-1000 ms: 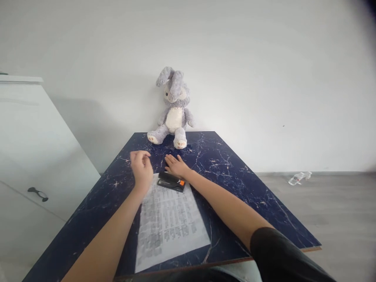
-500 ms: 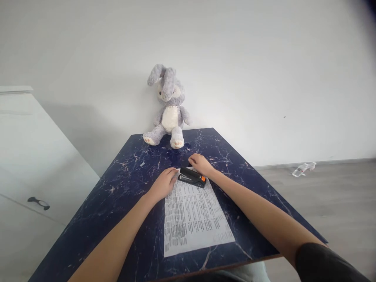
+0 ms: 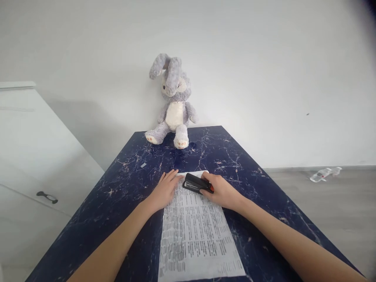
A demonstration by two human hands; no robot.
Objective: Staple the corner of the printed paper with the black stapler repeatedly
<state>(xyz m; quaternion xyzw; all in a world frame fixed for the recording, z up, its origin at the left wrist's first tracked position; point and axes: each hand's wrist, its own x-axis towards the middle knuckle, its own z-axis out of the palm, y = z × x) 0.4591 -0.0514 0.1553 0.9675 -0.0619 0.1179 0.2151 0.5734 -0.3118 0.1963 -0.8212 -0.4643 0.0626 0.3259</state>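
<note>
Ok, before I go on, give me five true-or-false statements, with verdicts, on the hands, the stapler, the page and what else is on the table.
1. The right hand is gripping the black stapler. True.
2. The left hand is clenched around the stapler too. False: its fingers are extended at the far left corner of the printed page.
3. The stapler is over the far end of the page. True.
4. The plush rabbit is lying face down. False: it sits upright, facing the camera.
5. A small pale piece lies on the marbled tabletop, left of the page. True.
</note>
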